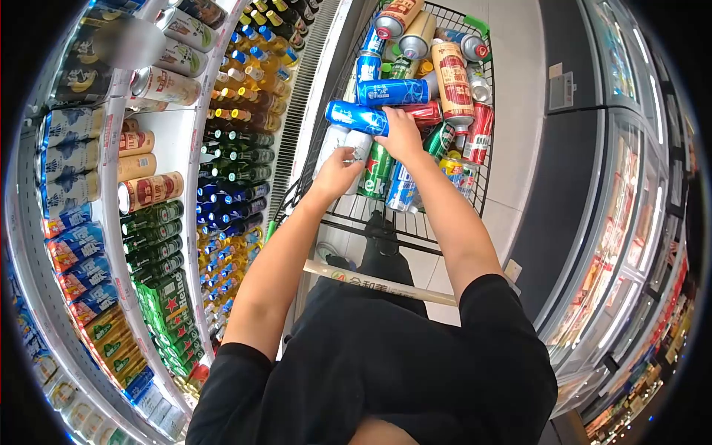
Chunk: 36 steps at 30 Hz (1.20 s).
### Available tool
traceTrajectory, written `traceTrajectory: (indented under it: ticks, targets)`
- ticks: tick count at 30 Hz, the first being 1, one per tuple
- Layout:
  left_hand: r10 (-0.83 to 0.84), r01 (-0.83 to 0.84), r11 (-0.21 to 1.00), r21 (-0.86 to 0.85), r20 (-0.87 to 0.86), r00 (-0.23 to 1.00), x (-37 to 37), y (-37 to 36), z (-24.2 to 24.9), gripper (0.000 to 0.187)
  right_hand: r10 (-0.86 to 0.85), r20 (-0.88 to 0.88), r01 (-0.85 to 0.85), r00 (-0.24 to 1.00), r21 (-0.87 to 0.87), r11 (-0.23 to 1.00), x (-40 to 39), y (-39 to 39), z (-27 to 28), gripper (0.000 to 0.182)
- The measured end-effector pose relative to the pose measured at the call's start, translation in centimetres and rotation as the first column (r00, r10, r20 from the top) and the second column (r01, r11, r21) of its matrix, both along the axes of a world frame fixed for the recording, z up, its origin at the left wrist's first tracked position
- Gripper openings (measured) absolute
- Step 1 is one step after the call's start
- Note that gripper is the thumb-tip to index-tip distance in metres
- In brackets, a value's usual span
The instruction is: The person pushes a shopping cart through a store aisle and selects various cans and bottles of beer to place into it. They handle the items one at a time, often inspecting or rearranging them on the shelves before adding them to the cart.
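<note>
My right hand (404, 136) is closed around the end of a blue can (352, 116), which lies on its side on top of the heap in a shopping cart (483, 167). My left hand (337, 176) is beside two white cans (357, 144), its fingers loosely bent and apart, with nothing seen in them. Another blue can (393, 92) lies just beyond. Around them are a green can (377, 170), a red can (482, 133) and a tall beige and red can (451, 78). Cans underneath are partly hidden.
Shelves on the left hold rows of bottles (241, 156), beer packs (167, 308) and large cans (150, 191). A glass-fronted cooler (623, 215) runs along the right. The cart's handle (378, 283) crosses in front of my body, above the tiled floor (515, 133).
</note>
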<state>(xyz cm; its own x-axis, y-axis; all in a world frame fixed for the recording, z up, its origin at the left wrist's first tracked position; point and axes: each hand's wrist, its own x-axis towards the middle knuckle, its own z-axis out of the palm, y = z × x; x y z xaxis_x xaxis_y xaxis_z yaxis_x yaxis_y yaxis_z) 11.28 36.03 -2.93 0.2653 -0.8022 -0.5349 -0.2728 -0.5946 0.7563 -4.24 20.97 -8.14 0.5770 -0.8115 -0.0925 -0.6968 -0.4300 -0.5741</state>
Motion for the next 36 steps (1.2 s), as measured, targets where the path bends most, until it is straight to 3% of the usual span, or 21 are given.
traceTrajectory:
  ticks: [3, 5, 9, 13, 15, 17, 18, 21, 22, 24, 26, 28, 30, 32, 35, 36]
  targets:
    - [0.029, -0.029, 1.000, 0.004, -0.073, 0.997, -0.8, -1.3, -1.1, 0.072, 0.016, 0.045, -0.017, 0.999, 0.007, 1.000, -0.2, -0.5, 0.2, 0.074]
    - [0.148, -0.141, 0.989, 0.047, -0.223, 0.964, -1.3, -1.9, -2.0, 0.074, -0.027, 0.119, 0.021, 0.993, 0.058, 0.998, -0.4, -0.3, 0.5, 0.076]
    - [0.300, -0.256, 0.953, 0.161, -0.391, 0.870, -2.3, -2.8, 0.3, 0.079, -0.087, 0.176, 0.071, 0.981, 0.099, 0.993, -1.3, 0.5, 3.1, 0.076]
    - [0.442, -0.387, 0.893, 0.229, -0.604, 0.663, -3.4, -2.4, 1.4, 0.073, -0.162, 0.204, 0.146, 0.965, 0.093, 0.985, -3.4, 2.3, 7.3, 0.074]
    - [0.389, -0.343, 0.913, 0.221, -0.727, 0.566, -3.4, -1.8, 2.2, 0.063, -0.217, 0.233, 0.188, 0.948, 0.140, 0.972, -4.6, 3.7, 10.4, 0.074]
    - [0.347, -0.310, 0.925, 0.221, -0.822, 0.451, -3.8, -0.9, 3.8, 0.047, -0.304, 0.330, 0.221, 0.894, 0.266, 0.938, -6.1, 5.9, 10.4, 0.073]
    - [0.339, -0.336, 0.918, 0.210, -0.854, 0.394, -4.1, -0.3, 4.8, 0.049, -0.344, 0.372, 0.224, 0.862, 0.328, 0.918, -6.5, 7.1, 10.2, 0.073]
    - [0.293, -0.488, 0.871, 0.060, -0.861, 0.416, -5.5, 2.3, 8.3, 0.053, -0.436, 0.604, 0.094, 0.667, 0.513, 0.853, -5.7, 12.3, 12.2, 0.074]
    - [0.286, -0.544, 0.839, 0.020, -0.867, 0.408, -5.5, 3.7, 9.3, 0.055, -0.486, 0.593, 0.053, 0.641, 0.598, 0.800, -5.2, 14.2, 13.3, 0.077]
    - [0.286, -0.630, 0.773, -0.072, -0.847, 0.448, -4.9, 7.2, 11.6, 0.058, -0.339, 0.607, 0.021, 0.719, 0.469, 0.883, -4.4, 17.4, 14.1, 0.078]
    - [0.325, -0.683, 0.718, -0.133, -0.804, 0.498, -3.6, 11.2, 12.9, 0.061, -0.258, 0.614, -0.059, 0.746, 0.447, 0.893, -2.8, 20.1, 15.4, 0.076]
    - [0.327, -0.678, 0.680, -0.277, -0.714, 0.619, -1.5, 15.8, 13.9, 0.062, -0.079, 0.645, -0.190, 0.760, 0.336, 0.923, -0.7, 22.8, 16.2, 0.074]
    - [0.392, -0.708, 0.619, -0.340, -0.648, 0.653, 0.3, 20.7, 16.6, 0.062, -0.008, 0.665, -0.365, 0.747, 0.420, 0.831, 1.9, 25.7, 17.7, 0.073]
    - [0.389, -0.714, 0.595, -0.369, -0.645, 0.658, 2.4, 26.3, 16.4, 0.064, 0.063, 0.664, -0.502, 0.745, 0.495, 0.709, 4.8, 29.4, 20.1, 0.075]
    - [0.482, -0.750, 0.536, -0.388, -0.589, 0.649, 4.3, 35.2, 16.8, 0.065, 0.206, 0.676, -0.623, 0.708, 0.460, 0.632, 8.7, 36.5, 21.0, 0.076]
    - [0.509, -0.769, 0.512, -0.382, -0.587, 0.630, 4.8, 38.4, 16.8, 0.063, 0.341, 0.662, -0.695, 0.667, 0.388, 0.606, 9.8, 38.5, 20.4, 0.079]
